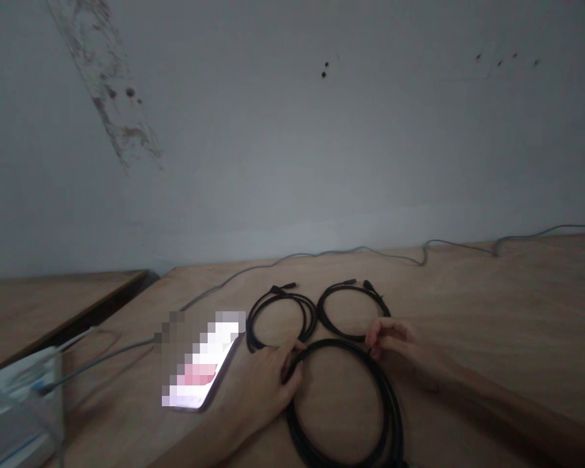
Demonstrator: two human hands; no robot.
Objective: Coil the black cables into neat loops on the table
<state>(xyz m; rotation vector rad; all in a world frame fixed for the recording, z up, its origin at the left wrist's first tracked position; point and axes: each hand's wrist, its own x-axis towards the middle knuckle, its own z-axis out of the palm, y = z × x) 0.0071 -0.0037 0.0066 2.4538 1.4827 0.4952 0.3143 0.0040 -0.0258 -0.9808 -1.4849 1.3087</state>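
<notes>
Three coils of black cable lie on the wooden tabletop. The largest coil [394, 416] is closest to me, and its lower part runs out of view. My left hand [273, 377] grips this coil's upper left side between thumb and fingers. At its upper right is my right hand [394, 341], fingers curled inward beside the cable; whether anything is between them is hidden. Behind, a smaller left coil [312, 312] and a smaller right coil [322, 315] sit side by side, with connector ends at their far edges. The right hand overlaps the right coil's near edge.
A lit phone [219, 357], partly pixelated, lies left of my left hand. At the far left is a white box [49, 370] with cables. A thin grey cable [292, 255] crosses the table [507, 312] in front of the wall [292, 162]. A gap separates a second table [53, 296].
</notes>
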